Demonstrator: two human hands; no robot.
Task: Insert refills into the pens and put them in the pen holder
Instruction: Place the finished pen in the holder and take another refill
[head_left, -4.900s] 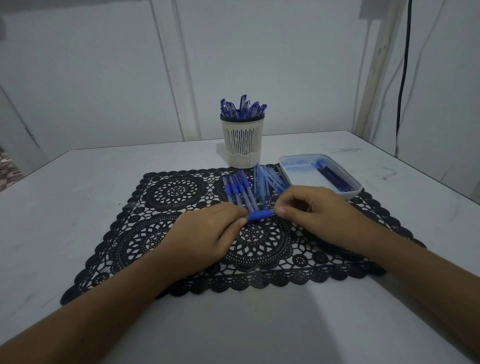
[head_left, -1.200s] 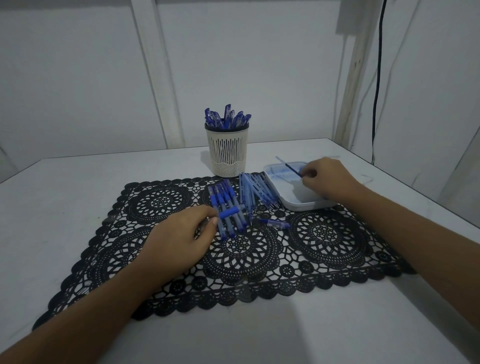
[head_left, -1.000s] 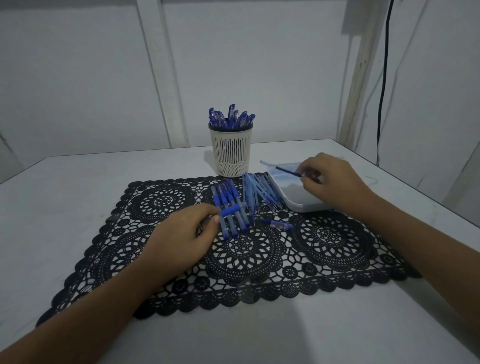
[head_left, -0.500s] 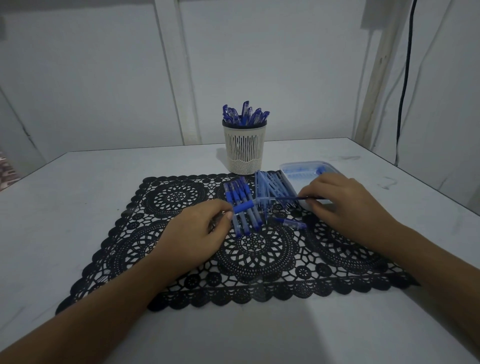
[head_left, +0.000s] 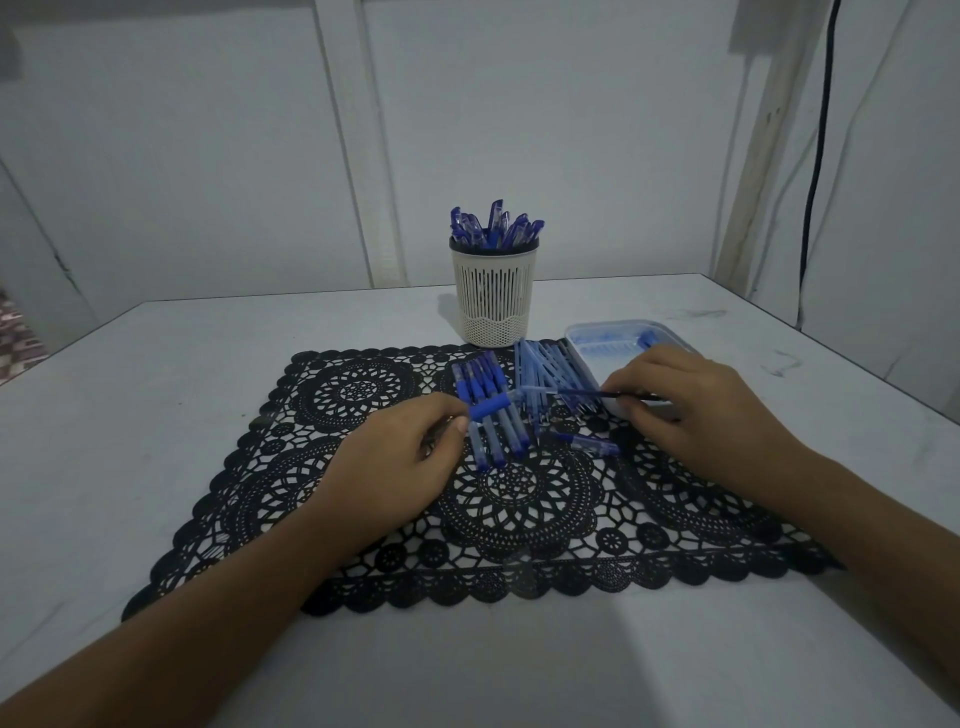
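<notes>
I have both hands low over the black lace mat (head_left: 519, 499) that covers the middle of the grey desk (head_left: 156, 415), and they are apart, each clamped on its own piece. My left hand (head_left: 395, 457), at about 9 o'clock from the mat's centre, pinches a pen barrel (head_left: 491, 406) by its blue grip between thumb and fingertips, the open end pointing toward 3 o'clock. My right hand (head_left: 696, 410), at about 2 o'clock, pinches a thin dark refill (head_left: 597, 393) that lies nearly level, its tip aimed toward 9 o'clock at the barrel. The two pieces line up close together, but I cannot tell whether the tip is inside the barrel.

Under the held barrel, a row of blue-gripped pens (head_left: 485, 376) lies side by side on the mat at 12 o'clock from its centre. Just beside them toward 1 o'clock sits a heap of clear barrels (head_left: 543, 369). One loose blue piece (head_left: 587, 443) lies alone on the mat, near my right hand's thumb side.

The pen holder (head_left: 495, 296), a pale slotted cup, stands upright on the desk at 12 o'clock, just off the mat's far edge, with a bunch of capped blue pens (head_left: 493, 228) sticking out of it. A shallow white tray (head_left: 613, 326) sits at 2 o'clock, partly hidden behind my right hand, with a few blue items inside that are too small to make out
</notes>
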